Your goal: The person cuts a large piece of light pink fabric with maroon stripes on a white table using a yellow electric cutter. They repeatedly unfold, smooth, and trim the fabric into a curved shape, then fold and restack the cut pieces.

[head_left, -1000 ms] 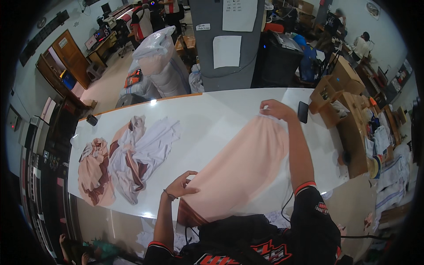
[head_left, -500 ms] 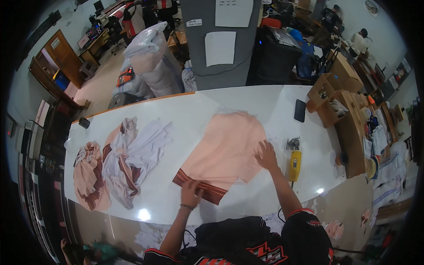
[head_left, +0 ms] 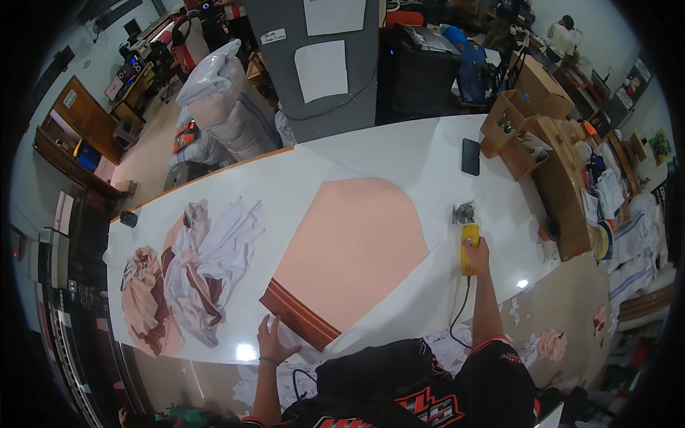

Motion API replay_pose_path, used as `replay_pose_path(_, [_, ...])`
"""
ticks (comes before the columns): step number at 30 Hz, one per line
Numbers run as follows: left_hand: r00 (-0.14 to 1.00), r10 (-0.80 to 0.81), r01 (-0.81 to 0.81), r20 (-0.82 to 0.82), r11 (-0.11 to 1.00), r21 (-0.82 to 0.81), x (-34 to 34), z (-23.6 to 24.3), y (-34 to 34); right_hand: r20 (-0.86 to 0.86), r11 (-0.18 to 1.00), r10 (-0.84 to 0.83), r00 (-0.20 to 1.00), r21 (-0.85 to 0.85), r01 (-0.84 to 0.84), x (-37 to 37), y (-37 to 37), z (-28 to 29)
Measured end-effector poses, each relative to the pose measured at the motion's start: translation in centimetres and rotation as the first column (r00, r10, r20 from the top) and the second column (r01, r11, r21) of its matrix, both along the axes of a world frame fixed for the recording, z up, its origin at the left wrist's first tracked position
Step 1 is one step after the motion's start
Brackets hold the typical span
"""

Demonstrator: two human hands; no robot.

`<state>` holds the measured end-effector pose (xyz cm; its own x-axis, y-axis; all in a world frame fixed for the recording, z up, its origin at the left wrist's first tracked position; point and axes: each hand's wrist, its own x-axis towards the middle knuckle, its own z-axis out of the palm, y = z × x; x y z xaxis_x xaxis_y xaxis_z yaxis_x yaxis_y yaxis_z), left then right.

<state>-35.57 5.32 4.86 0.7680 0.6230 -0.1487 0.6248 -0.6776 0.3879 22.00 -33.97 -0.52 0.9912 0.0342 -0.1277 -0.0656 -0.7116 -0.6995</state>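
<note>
A peach fabric piece [head_left: 357, 242] with a rounded far edge lies flat on the white table [head_left: 399, 321]. Its near-left end carries a brown striped band [head_left: 300, 314]. Close to that band, at the table's near edge, my left hand [head_left: 275, 342] has its fingers spread, beside some white material [head_left: 296, 344]. To the right of the fabric, my right hand [head_left: 477, 255] is wrapped round the yellow body of an electric rotary cutter [head_left: 469, 235]. The cutter's metal head points away from me, and its cord hangs over the near edge.
Crumpled peach and white fabrics [head_left: 193, 271] lie on the table's left side. A black cup [head_left: 128, 218] stands at the far left. A phone [head_left: 470, 157] and cardboard boxes [head_left: 510, 132] are at the far right. Stuffed sacks [head_left: 232, 107] stand behind the table.
The peach fabric now lies flatter and wider. My right hand has left it and closed on the cutter. My left hand has moved nearer and left, off the brown band.
</note>
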Motion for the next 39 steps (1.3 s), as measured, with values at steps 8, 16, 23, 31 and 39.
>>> replay_pose_path(8, [0.984, 0.075, -0.074, -0.16, 0.997, 0.007, 3.1, -2.5, -2.6, -0.206, 0.96, 0.098, 0.974, 0.278, -0.038, -0.9, -0.4, 1.2])
replay_pose_path(16, [0.946, 0.118, -0.128, -0.302, 0.992, -0.012, 1.3, -1.8, -3.2, -0.31, 0.966, 0.254, 0.916, 0.129, -0.224, -9.8, -0.9, 5.7])
replay_pose_path(23, [0.888, 0.149, -0.172, -0.436, 0.985, -0.014, -3.4, -1.0, -1.5, -0.25, 0.962, 0.214, 0.944, -0.114, -0.248, -16.8, -5.4, 6.9])
replay_pose_path(31, [0.945, 0.182, -0.175, -0.271, 0.983, 0.05, -5.4, -3.6, -1.8, -0.162, 0.904, 0.33, 0.93, -0.231, -0.361, -23.4, -8.9, 7.7])
replay_pose_path(39, [0.987, 0.16, -0.155, 0.0, 0.96, 0.231, -6.9, -6.9, -1.8, -0.304, 0.899, 0.201, 0.931, -0.319, -0.299, -24.6, -5.3, 8.9])
